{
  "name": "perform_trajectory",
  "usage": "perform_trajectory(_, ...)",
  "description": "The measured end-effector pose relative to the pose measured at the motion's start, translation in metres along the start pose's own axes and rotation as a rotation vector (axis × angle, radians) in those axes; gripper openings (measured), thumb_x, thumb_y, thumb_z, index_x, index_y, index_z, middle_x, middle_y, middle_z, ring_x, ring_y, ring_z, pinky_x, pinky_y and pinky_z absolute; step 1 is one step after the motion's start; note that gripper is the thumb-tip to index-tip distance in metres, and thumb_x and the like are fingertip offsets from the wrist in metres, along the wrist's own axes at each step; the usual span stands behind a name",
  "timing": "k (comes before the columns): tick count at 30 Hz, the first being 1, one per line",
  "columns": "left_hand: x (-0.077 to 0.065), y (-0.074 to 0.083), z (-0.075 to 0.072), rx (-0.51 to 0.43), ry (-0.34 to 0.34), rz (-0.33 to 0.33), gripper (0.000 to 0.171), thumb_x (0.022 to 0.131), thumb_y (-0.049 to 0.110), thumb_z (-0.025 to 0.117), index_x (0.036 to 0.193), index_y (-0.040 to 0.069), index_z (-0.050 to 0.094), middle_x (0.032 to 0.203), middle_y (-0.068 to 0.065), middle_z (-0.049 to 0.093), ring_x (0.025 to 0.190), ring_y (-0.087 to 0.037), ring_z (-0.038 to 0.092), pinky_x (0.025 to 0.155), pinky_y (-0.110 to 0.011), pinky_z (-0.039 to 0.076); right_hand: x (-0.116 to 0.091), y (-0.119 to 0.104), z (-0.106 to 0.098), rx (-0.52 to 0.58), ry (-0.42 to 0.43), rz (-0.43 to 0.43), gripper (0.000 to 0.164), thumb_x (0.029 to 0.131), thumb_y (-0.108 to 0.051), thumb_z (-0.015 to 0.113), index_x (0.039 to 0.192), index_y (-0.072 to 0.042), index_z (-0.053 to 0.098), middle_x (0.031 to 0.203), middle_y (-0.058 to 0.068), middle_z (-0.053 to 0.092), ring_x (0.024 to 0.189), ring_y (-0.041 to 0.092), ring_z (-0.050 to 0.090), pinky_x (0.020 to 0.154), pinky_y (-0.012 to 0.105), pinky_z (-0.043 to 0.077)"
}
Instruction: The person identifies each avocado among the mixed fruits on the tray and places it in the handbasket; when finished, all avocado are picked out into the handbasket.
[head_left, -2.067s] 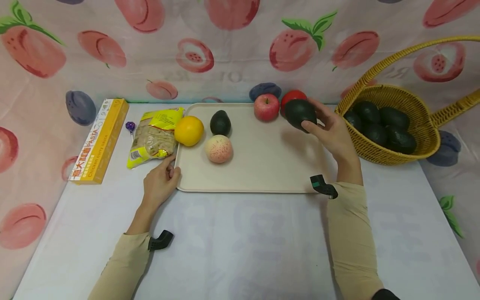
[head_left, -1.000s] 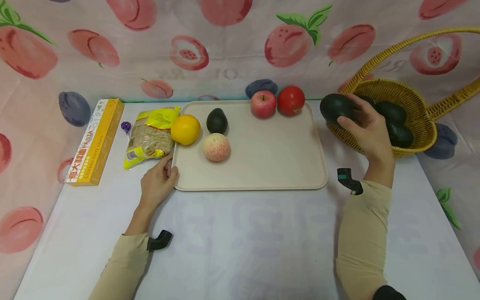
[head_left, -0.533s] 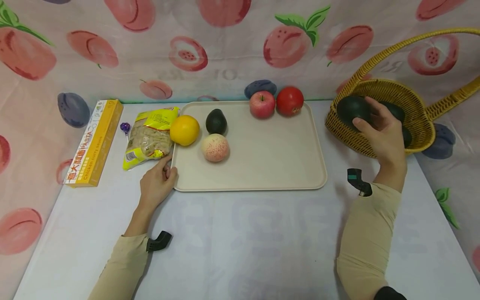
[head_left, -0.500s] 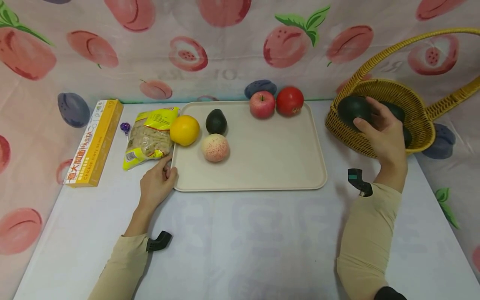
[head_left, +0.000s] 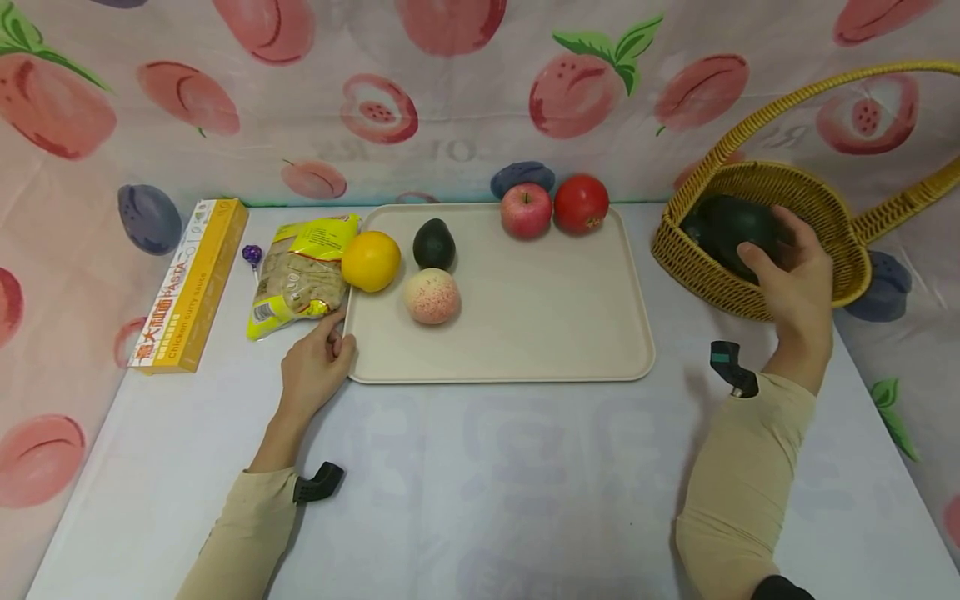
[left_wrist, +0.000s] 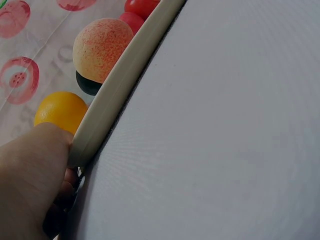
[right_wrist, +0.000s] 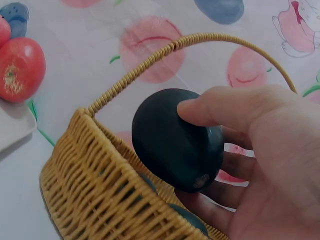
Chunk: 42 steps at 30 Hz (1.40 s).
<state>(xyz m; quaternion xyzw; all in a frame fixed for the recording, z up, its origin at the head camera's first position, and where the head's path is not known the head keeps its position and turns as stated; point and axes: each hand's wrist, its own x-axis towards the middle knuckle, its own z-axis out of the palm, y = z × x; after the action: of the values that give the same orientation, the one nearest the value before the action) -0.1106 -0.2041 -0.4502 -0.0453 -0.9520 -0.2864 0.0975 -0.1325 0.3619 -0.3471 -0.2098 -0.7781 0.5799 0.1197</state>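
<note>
My right hand (head_left: 801,287) grips a dark green avocado (right_wrist: 175,137) inside the yellow wicker basket (head_left: 723,292), at its left side. In the right wrist view the thumb lies over the avocado and the fingers curl round its far side. More avocados lie below it, mostly hidden. At the tray's left edge, my left hand (head_left: 317,367) pinches the rim of the cream tray (head_left: 555,333), thumb on top. On the tray are another avocado (head_left: 433,244), a speckled peach (head_left: 432,297), an orange (head_left: 371,261) by the left rim, an apple (head_left: 527,210) and a tomato (head_left: 582,204).
A yellow noodle bag (head_left: 303,275), a purple lollipop (head_left: 252,254) and a yellow pasta box (head_left: 191,287) stand left of the tray. The basket's tall handle (head_left: 810,87) arches over it. A fruit-print cloth (head_left: 457,100) hangs behind the table.
My right hand has carried the avocado rightward from above the tray's back right corner, over the basket's left rim and down into the basket. The left hand stays at the tray edge.
</note>
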Motion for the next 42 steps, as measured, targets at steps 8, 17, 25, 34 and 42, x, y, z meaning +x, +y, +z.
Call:
perform_trajectory(8, 0.000, -0.002, 0.002, -0.007, -0.026, -0.019, 0.037, 0.090, 0.021, 0.055, 0.122, 0.004, 0.059, 0.066, -0.003, 0.051, 0.052, -0.015, 0.039, 0.048, -0.029, 0.027, 0.007, 0.006, -0.016, -0.066, -0.003, -0.029, 0.061, 0.086, -0.017, 0.066, 0.140, -0.033, 0.043, 0.142, -0.011, 0.042, 0.131, 0.009, 0.038, 0.101, 0.016, 0.037)
perform_trajectory(17, -0.001, -0.002, -0.001, 0.005, -0.018, -0.019, 0.037, 0.090, 0.021, 0.055, 0.122, 0.004, 0.059, 0.066, -0.003, 0.050, 0.052, -0.015, 0.039, 0.048, -0.029, 0.027, 0.014, 0.017, -0.032, -0.281, -0.052, -0.055, 0.061, 0.088, -0.025, 0.064, 0.141, -0.040, 0.038, 0.141, -0.013, 0.041, 0.123, 0.005, 0.041, 0.087, 0.008, 0.038)
perform_trajectory(25, 0.000, -0.003, 0.000, -0.001, -0.006, -0.002, 0.037, 0.090, 0.020, 0.056, 0.122, 0.004, 0.059, 0.066, -0.003, 0.050, 0.052, -0.015, 0.039, 0.048, -0.029, 0.027, 0.018, 0.023, -0.051, -0.387, -0.187, -0.077, 0.062, 0.089, -0.030, 0.061, 0.143, -0.043, 0.032, 0.140, -0.010, 0.042, 0.123, 0.002, 0.042, 0.077, 0.003, 0.037)
perform_trajectory(34, 0.000, -0.004, -0.001, 0.006, -0.001, -0.009, 0.036, 0.089, 0.020, 0.055, 0.122, 0.004, 0.059, 0.066, -0.003, 0.050, 0.052, -0.015, 0.038, 0.048, -0.029, 0.027, 0.026, 0.023, -0.080, -0.574, -0.385, -0.218, 0.061, 0.090, -0.028, 0.061, 0.145, -0.034, 0.035, 0.117, -0.023, 0.048, 0.096, -0.011, 0.046, 0.066, 0.004, 0.036)
perform_trajectory(42, 0.000, -0.002, 0.000, 0.000, -0.003, -0.005, 0.036, 0.089, 0.020, 0.055, 0.121, 0.004, 0.059, 0.065, -0.003, 0.050, 0.052, -0.014, 0.038, 0.047, -0.029, 0.026, 0.031, 0.020, -0.093, -0.598, -0.496, -0.214, 0.059, 0.093, -0.025, 0.058, 0.146, -0.032, 0.034, 0.133, -0.021, 0.040, 0.113, -0.012, 0.038, 0.071, 0.002, 0.033)
